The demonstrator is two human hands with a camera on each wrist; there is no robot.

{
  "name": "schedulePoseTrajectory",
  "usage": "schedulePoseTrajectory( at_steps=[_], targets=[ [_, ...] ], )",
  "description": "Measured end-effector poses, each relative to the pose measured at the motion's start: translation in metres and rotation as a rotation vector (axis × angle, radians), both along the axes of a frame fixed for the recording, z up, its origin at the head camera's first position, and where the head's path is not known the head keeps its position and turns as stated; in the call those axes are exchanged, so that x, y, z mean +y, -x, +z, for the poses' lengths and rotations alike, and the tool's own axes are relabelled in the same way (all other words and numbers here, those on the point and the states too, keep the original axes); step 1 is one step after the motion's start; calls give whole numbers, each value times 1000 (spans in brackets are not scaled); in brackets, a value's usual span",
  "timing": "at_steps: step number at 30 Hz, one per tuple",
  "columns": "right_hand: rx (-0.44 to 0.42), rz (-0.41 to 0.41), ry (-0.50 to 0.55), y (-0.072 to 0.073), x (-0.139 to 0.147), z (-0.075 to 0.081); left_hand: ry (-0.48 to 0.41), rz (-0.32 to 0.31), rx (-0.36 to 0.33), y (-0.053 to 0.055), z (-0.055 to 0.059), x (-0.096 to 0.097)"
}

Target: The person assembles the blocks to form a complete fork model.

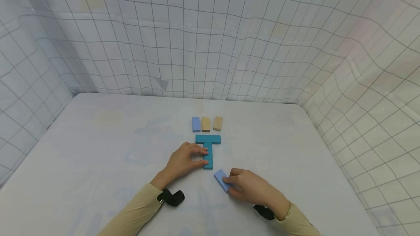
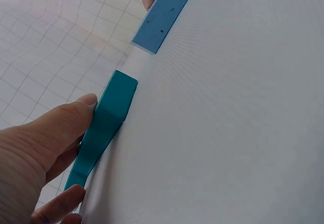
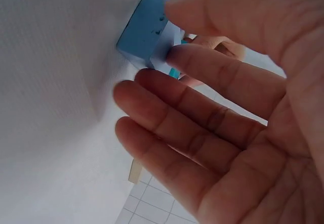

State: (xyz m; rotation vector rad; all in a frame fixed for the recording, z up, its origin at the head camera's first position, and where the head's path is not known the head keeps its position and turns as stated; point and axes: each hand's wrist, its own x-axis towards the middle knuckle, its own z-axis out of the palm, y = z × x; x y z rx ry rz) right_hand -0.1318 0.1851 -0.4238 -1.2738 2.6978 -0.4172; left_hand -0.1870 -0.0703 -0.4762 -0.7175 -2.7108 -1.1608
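Note:
Two teal blocks form a T shape in the head view: a crossbar (image 1: 208, 139) and a stem (image 1: 210, 161) below it. My left hand (image 1: 184, 160) touches the stem from the left, thumb and fingertips spread along its length. In the left wrist view the thumb lies against the teal block (image 2: 107, 115). Just right of the stem's near end, my right hand (image 1: 251, 185) pinches a light blue block (image 1: 220, 177), tilted at an angle, between thumb and index finger. The right wrist view shows its other fingers extended beside the blue block (image 3: 144, 29).
Behind the crossbar stand another blue block (image 1: 195, 124) and two wooden blocks, one (image 1: 205, 124) in the middle and one (image 1: 218, 123) slightly turned at the right. A white cloth covers the table (image 1: 279, 137). Checked curtains (image 1: 197, 46) hang around the back and sides.

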Motion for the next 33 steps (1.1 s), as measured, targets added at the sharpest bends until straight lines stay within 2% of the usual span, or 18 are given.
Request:
schedulePoseTrajectory(
  at_steps=[5,9,18,27,33],
  targets=[
    [-1,7,-24,3,1,1,0,0,-1,0,-1,0],
    [-36,13,-34,5,1,1,2,2,0,0,-1,0],
    [-115,26,14,9,-3,-5,-5,-4,2,-1,1,0],
    [-64,66,15,6,-6,-6,-8,-7,-2,0,0,0],
    [-68,96,-19,6,-10,-4,-1,-3,2,0,1,0]
  ],
)
